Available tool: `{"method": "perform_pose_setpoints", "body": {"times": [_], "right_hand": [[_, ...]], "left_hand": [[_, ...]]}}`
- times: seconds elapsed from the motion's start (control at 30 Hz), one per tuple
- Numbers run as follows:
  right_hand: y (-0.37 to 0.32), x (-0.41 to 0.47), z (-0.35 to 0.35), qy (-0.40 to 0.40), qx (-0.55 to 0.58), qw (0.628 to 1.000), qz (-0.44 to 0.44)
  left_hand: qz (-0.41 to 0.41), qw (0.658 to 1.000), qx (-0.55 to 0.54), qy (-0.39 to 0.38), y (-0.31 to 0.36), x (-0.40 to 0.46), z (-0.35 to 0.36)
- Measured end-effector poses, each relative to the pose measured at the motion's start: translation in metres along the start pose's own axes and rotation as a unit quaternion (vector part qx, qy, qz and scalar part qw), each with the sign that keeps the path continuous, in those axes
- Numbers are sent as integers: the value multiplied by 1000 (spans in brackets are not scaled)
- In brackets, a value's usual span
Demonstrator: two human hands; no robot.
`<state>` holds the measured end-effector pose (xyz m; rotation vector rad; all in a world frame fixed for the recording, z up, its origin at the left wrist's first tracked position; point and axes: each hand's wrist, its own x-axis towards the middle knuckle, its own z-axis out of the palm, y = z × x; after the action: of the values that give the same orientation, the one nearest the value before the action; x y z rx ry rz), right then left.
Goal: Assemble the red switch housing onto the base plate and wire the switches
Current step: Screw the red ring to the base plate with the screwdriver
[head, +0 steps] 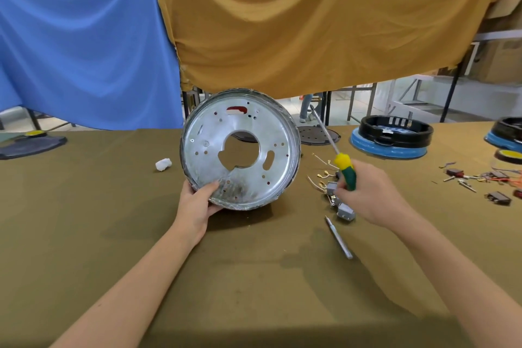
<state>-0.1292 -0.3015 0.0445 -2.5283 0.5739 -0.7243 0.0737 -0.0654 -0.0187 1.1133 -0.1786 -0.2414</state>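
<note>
One round base plate is held tipped up on the table by the left hand. Right of the plate, one screwdriver is gripped by the right hand, above two gray switches.

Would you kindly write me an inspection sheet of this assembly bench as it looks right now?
Surface: table under an olive cloth.
Job's things: round metal base plate tilted up on its edge; red switch housing shows through a slot near its top; grey switches lie to its right.
Clutter: white wad; metal rod; small parts far right.
Grippers: left hand grips the plate's lower rim; right hand holds a screwdriver.
Cables: thin leads by the switches.
Surroundings: blue and mustard cloths hung behind; black-and-blue ring units at the back right.
</note>
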Motion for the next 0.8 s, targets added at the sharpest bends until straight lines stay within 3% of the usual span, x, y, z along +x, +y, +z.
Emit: {"method": "perform_pose_setpoints", "body": {"times": [0.2, 0.4, 0.8], "right_hand": [[-70, 4, 62, -66, 180, 979, -75], [-102, 26, 111, -30, 293, 952, -78], [-82, 45, 120, -35, 233, 969, -70]], "left_hand": [[-15, 1000, -14, 3, 2, 4, -1], [-18, 1000, -12, -12, 4, 19, 3], [20, 1000, 17, -16, -2, 31, 6]]}}
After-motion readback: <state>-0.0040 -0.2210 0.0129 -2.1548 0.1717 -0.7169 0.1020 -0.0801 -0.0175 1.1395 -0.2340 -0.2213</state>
